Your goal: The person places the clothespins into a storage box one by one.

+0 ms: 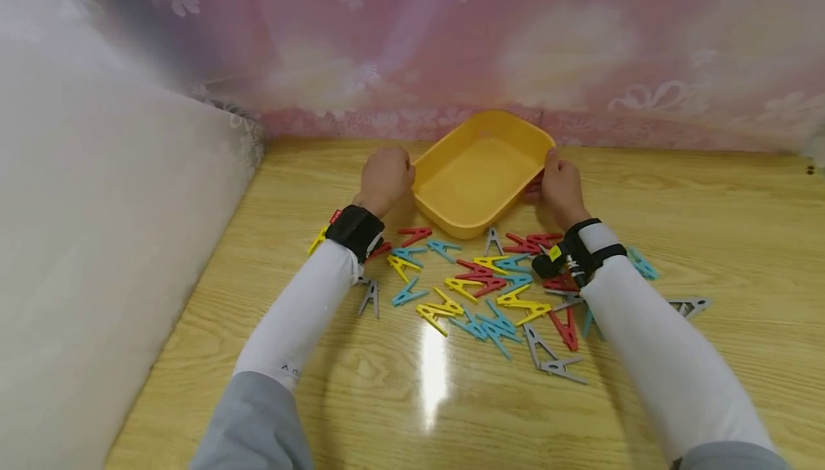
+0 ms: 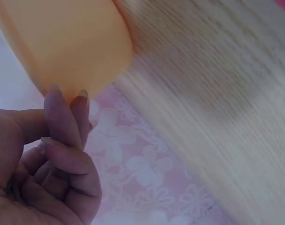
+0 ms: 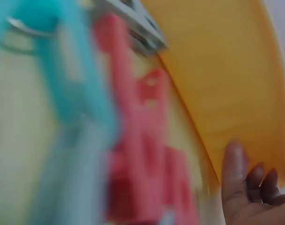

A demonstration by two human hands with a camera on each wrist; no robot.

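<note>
An orange-yellow plastic basin (image 1: 480,173) stands at the back of the table, turned at an angle, with nothing inside it. At its left corner my left hand (image 1: 384,178) pinches the rim between thumb and finger; the left wrist view shows those fingertips (image 2: 57,101) at the basin's edge. My right hand (image 1: 563,187) grips the opposite side, thumb (image 3: 234,161) against the wall and fingers curled by the edge. Many plastic clothespins in red, yellow, blue and grey lie scattered in front, such as a yellow clothespin (image 1: 525,307) and a red clothespin (image 1: 565,330).
The wooden table (image 1: 361,398) reaches back to a pink flowered curtain (image 1: 387,47), which hangs right behind the basin. A white surface (image 1: 116,190) borders the table on the left. Some clothespins lie under or beside both forearms, with a grey clothespin (image 1: 692,307) out to the right.
</note>
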